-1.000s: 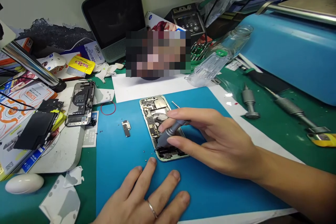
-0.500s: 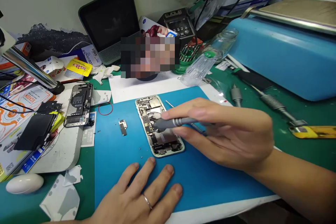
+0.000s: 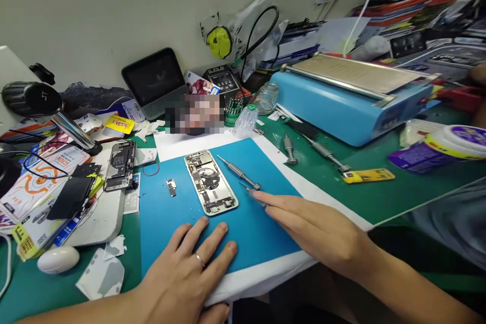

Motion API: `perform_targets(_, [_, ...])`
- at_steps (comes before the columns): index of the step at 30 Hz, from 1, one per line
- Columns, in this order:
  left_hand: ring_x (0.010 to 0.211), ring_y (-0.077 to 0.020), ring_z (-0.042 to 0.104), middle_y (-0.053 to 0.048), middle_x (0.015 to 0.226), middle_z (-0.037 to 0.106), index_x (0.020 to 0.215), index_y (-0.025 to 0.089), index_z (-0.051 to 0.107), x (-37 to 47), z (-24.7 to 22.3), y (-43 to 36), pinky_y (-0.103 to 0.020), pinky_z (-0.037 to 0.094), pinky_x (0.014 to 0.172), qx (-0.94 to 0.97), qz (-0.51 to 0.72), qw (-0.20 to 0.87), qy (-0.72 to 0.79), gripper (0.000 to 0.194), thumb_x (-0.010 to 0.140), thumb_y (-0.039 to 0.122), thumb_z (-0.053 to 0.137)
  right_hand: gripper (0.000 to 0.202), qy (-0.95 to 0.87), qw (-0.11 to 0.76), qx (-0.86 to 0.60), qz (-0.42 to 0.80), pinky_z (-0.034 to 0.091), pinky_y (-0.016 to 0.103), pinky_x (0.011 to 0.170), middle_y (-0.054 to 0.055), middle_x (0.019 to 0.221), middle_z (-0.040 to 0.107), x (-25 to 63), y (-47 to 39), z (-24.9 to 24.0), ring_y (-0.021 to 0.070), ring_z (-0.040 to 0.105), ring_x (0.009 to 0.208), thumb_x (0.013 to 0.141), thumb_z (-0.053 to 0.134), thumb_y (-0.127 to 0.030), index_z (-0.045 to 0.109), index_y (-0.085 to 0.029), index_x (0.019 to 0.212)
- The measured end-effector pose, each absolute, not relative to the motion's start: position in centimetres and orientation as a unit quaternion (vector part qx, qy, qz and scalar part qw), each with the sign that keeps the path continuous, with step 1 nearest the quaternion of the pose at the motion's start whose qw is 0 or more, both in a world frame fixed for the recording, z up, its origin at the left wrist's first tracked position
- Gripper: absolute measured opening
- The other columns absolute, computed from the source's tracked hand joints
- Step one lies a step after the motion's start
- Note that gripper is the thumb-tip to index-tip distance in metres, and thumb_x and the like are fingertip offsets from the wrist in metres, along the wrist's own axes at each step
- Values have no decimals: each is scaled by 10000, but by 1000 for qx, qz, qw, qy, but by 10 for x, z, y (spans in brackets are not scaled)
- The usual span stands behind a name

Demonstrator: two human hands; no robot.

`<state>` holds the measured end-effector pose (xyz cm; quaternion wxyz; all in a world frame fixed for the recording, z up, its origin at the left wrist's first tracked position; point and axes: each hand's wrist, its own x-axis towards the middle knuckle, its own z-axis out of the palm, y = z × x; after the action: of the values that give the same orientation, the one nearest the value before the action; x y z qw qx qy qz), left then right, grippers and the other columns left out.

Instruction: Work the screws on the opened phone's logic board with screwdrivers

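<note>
An opened phone [image 3: 210, 182] lies on the blue mat [image 3: 266, 243], its inner parts facing up. My left hand [image 3: 190, 263] rests flat below the phone, fingers spread, with a ring on one finger. To the phone's right, my right hand [image 3: 315, 228] is low over the mat, its fingertips closed on a slim grey screwdriver [image 3: 250, 192] whose thin tip points up-left. Another grey screwdriver [image 3: 239, 171] lies between that hand and the phone. Left of the phone is a small metal-and-black part [image 3: 171, 187], and tiny screws [image 3: 192, 212] lie above my left fingertips.
A second phone assembly [image 3: 119, 164] sits on a white board at left, near a red rubber band [image 3: 151, 168]. On the right are a blue heating plate machine [image 3: 322, 106], a yellow cutter [image 3: 368, 175] and a purple tub [image 3: 421, 157]. A white mouse [image 3: 58, 259] is at lower left.
My right hand has moved from over the phone to the mat on its right, with the tool lowered. My left hand stays flat. The view has widened towards the right.
</note>
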<state>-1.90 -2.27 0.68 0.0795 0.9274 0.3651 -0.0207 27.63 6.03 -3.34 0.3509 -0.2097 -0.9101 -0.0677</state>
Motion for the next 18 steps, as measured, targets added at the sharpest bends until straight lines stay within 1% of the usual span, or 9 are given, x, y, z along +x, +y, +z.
perform_targets(2, [1501, -435, 354, -111, 1697, 306, 1626, 206, 331, -18, 12, -23, -621, 391, 1146, 923, -30, 102, 368, 825, 913, 422, 686, 238, -911, 340, -221, -70, 688, 413, 916, 206, 1232, 759, 269, 58, -25, 293, 761, 1125, 978, 550, -33, 687, -88, 1165])
perform_targets(4, [1510, -438, 341, -112, 1705, 285, 1629, 206, 315, -18, 13, -24, -647, 390, 1147, 921, -31, 113, 371, 836, 907, 400, 690, 181, -916, 323, -229, -58, 694, 424, 898, 202, 1234, 760, 264, 56, -20, 295, 770, 1091, 1002, 569, -112, 700, -91, 1126])
perform_targets(8, [1508, -433, 335, -99, 1716, 258, 1630, 208, 303, -19, 10, -26, -641, 391, 1146, 918, -21, 108, 380, 859, 897, 406, 705, 247, -918, 304, -255, -21, 689, 466, 892, 187, 1299, 735, 265, 54, -26, 315, 744, 1130, 1032, 564, -266, 705, -112, 1164])
perform_targets(10, [1500, -438, 334, -97, 1716, 260, 1623, 197, 311, -19, 10, -27, -638, 392, 1137, 921, -19, 97, 377, 866, 892, 430, 712, 259, -913, 314, -260, -18, 677, 468, 913, 191, 1319, 723, 266, 52, -29, 314, 732, 1154, 1020, 586, -241, 690, -113, 1219])
perform_targets(12, [1474, -430, 364, -95, 1710, 282, 1613, 182, 324, -19, 10, -27, -614, 406, 1119, 928, -6, 80, 364, 834, 916, 462, 688, 247, -900, 347, -263, -18, 672, 440, 906, 186, 1259, 749, 265, 47, -27, 292, 745, 1117, 992, 621, -170, 686, -122, 1225])
perform_targets(13, [1440, -412, 406, -101, 1694, 320, 1597, 168, 348, -19, 12, -26, -581, 427, 1096, 935, 10, 70, 349, 785, 941, 460, 664, 240, -890, 371, -266, -12, 671, 415, 890, 169, 1194, 772, 263, 42, -23, 273, 756, 1076, 975, 635, -129, 690, -136, 1208])
perform_targets(15, [1293, -346, 540, -131, 1580, 501, 1515, 121, 444, -19, 14, -25, -478, 482, 1004, 953, 79, 66, 284, 607, 989, 370, 617, 248, -868, 416, -269, 26, 668, 354, 833, 103, 1025, 799, 257, 29, -10, 224, 772, 962, 948, 646, -70, 696, -185, 1162])
perform_targets(17, [1049, -258, 641, -142, 1287, 709, 1343, 93, 555, -18, 17, -23, -381, 507, 876, 954, 195, 116, 197, 376, 988, 210, 590, 240, -857, 438, -254, 101, 660, 314, 777, 59, 923, 785, 249, 13, 2, 193, 769, 873, 948, 632, -61, 681, -214, 1126])
perform_targets(18, [936, -223, 654, -126, 1121, 750, 1247, 103, 585, -18, 18, -22, -349, 507, 829, 938, 254, 170, 165, 281, 969, 145, 580, 215, -852, 441, -243, 142, 653, 298, 753, 47, 898, 775, 243, 6, 7, 177, 761, 828, 954, 622, -68, 671, -219, 1099])
